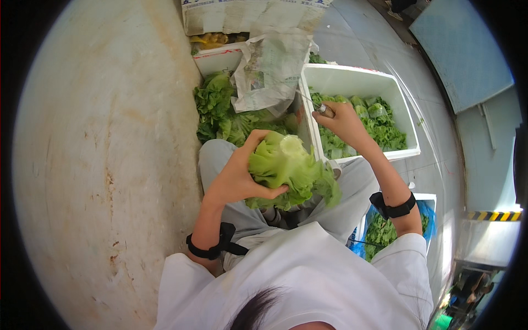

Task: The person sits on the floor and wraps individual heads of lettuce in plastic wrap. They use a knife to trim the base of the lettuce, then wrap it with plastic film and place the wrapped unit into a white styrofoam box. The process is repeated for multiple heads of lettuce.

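A head of leafy green lettuce point(283, 165) rests in my left hand point(236, 171), above my lap. Its pale, round stem end faces up, and my fingers and thumb wrap round its left side. My right hand point(344, 124) is closed on a small knife point(326, 111), over the near left part of the white foam box point(352, 77). The knife's handle shows at my fingers, and its thin blade points up and left, apart from the lettuce. Inside that box lie several green lettuces point(379, 118).
A second foam box point(217, 60) on the left holds loose lettuce point(217, 99), partly covered by a crumpled plastic bag point(269, 66). Behind stands a white carton point(242, 16). Greens point(382, 231) in a blue-lined box lie by my right elbow. A stained pale wall point(99, 165) runs along my left.
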`<state>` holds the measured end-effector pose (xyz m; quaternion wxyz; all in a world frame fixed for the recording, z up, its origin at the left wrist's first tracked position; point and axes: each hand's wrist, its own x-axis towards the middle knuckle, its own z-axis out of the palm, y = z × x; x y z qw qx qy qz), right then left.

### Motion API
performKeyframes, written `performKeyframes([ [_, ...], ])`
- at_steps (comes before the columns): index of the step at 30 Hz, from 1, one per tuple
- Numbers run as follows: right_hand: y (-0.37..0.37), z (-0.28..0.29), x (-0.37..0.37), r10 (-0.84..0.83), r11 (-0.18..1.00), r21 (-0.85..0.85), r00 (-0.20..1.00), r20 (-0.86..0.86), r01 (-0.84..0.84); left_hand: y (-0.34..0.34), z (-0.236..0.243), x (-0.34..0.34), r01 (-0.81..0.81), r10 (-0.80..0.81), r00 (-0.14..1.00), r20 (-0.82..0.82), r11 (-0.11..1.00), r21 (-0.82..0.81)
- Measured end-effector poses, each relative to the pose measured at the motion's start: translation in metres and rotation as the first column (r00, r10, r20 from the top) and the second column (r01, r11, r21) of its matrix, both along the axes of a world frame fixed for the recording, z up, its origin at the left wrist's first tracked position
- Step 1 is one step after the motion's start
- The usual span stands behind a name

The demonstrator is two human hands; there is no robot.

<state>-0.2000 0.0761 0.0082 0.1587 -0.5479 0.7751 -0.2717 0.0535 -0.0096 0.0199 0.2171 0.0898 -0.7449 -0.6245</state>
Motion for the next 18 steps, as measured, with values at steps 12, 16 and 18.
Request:
performKeyframes([
  [12,0.217,-0.064,-0.002,-0.664,0.664,-0.017,0.6,0.446,0.747,0.028,-0.025,-0.045,-0.045,0.004,0.981,0.196,0.978,0.204],
  [16,0.301,-0.13,0.022,-0.911,0.412,0.269,0.397,0.112,0.871,0.045,-0.032,-0.069,-0.015,-0.027,0.969,0.244,0.986,0.168],
  [18,0.321,-0.166,0.034,-0.886,0.397,0.268,0.443,-0.139,0.878,0.051,-0.034,-0.079,0.03,-0.067,0.966,0.25,0.988,0.149],
])
